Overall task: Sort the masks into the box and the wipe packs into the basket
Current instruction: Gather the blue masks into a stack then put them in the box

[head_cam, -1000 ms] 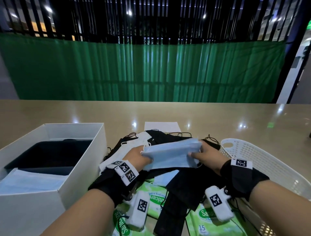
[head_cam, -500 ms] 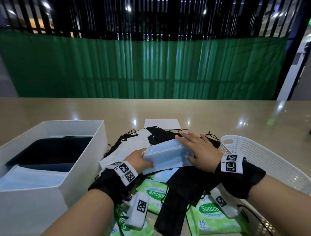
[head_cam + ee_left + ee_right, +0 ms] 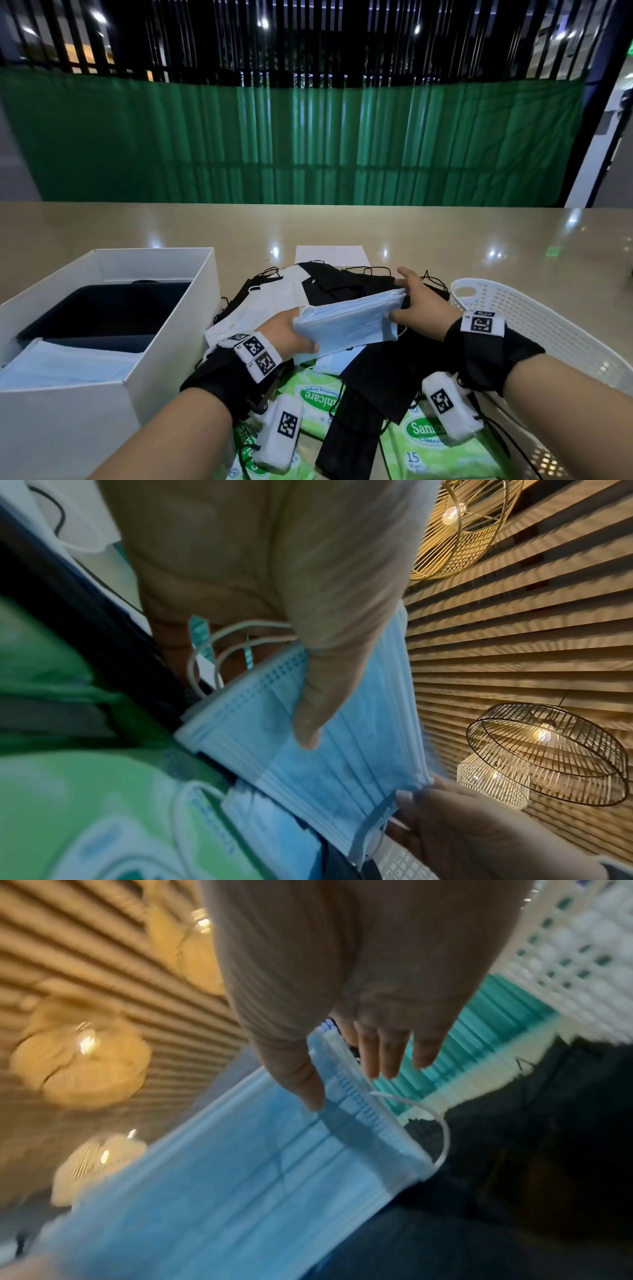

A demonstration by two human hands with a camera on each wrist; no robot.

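A stack of blue masks [image 3: 346, 322] [image 3: 342, 764] [image 3: 240, 1177] hangs tilted above the pile. My left hand [image 3: 291, 334] [image 3: 291, 615] grips its left end, thumb on top and fingers beneath. My right hand [image 3: 416, 303] [image 3: 342, 988] pinches the right end, thumb on the top face and fingers spread behind. Below lie black masks [image 3: 346, 287], white masks [image 3: 274, 303] and green wipe packs [image 3: 315, 401]. The white box [image 3: 178, 335] at left holds black masks and a blue mask [image 3: 68, 363]. The white basket [image 3: 548, 329] stands at right.
A white sheet of paper [image 3: 330, 255] lies beyond the pile. Another wipe pack [image 3: 431, 445] sits by the basket's near side, partly under black masks. Bare tabletop [image 3: 445, 240] stretches behind, up to a green curtain.
My right hand slid off the top of the blue stack to its right end. The stack rose and tilted, and my left hand kept its grip.
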